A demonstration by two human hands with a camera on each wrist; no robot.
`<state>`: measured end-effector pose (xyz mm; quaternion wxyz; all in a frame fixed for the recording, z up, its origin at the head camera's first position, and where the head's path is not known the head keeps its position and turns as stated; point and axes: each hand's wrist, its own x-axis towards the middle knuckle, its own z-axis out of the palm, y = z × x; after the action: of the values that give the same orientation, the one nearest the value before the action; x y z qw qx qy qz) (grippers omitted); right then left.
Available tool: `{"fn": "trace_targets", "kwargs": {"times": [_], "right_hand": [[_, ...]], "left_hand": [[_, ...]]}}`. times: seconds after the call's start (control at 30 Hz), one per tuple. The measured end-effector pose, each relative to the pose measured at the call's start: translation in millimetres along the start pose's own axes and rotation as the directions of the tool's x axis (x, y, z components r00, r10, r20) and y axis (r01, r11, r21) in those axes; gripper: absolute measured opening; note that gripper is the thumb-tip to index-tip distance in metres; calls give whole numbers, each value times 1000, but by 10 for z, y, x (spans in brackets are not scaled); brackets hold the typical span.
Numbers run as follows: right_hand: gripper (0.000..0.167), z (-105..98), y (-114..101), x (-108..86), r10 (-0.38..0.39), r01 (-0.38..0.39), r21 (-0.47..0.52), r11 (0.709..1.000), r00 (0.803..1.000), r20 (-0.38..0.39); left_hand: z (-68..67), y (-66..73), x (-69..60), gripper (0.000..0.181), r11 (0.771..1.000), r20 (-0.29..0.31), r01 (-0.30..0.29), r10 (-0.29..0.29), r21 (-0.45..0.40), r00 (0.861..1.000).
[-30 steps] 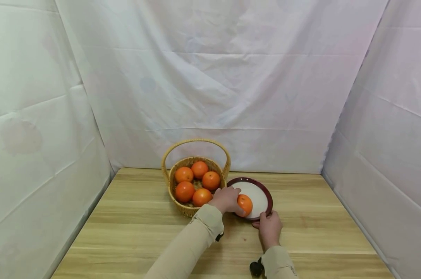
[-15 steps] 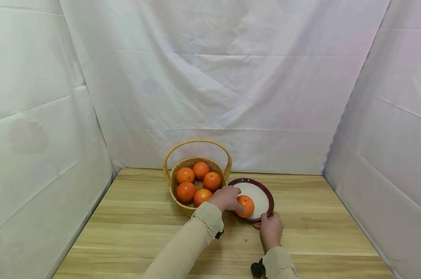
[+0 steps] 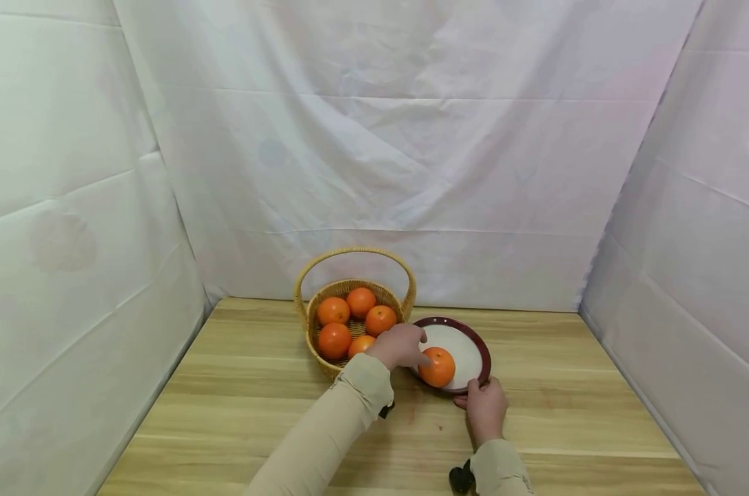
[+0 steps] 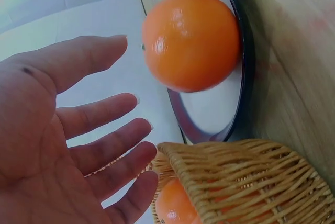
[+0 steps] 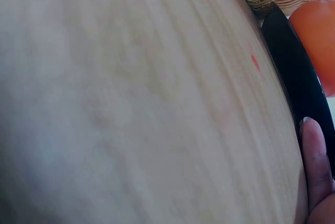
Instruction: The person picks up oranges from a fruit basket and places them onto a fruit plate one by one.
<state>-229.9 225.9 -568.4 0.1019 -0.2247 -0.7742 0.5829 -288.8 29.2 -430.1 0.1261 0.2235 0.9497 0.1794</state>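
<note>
An orange [image 3: 437, 367] rests on the near left part of a white plate [image 3: 464, 344] with a dark red rim. My left hand [image 4: 68, 124] is beside it, fingers spread and apart from the fruit in the left wrist view. In the head view that hand [image 3: 400, 346] reaches over the right edge of the wicker basket [image 3: 309, 337]. My right hand [image 3: 487, 410] pinches the plate's near right rim. A finger [image 5: 315, 156] of it lies against the plate's dark outer side [image 5: 296, 72] in the right wrist view.
The basket, with its tall arched handle [image 3: 355, 249], holds several oranges [image 3: 334, 341] and stands left of the plate. White cloth walls [image 3: 374, 172] enclose the wooden table [image 3: 225, 413] at the back and both sides.
My left hand has let go of the orange and drawn back a little to the left, leaving the fruit on the plate. The right hand stays at the rim.
</note>
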Motion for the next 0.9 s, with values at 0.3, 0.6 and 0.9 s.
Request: {"fn": "trace_targets", "kwargs": {"times": [0.3,0.6,0.9], "right_hand": [[47,9,12,2,10,-11,-6,1000,1000,-3],[47,9,16,-3,7,-7,-10,1000,1000,6],[47,-2,24,5,4,-4,-6,1000,1000,6]], "left_hand": [[-27,-98,-8,35,1000,-9,1,-1,-30,1000],[-44,-213,-42,25,996,-39,-28,25,-83,999],[-90,-353,-39,41,992,-31,-18,14,-124,999]]}}
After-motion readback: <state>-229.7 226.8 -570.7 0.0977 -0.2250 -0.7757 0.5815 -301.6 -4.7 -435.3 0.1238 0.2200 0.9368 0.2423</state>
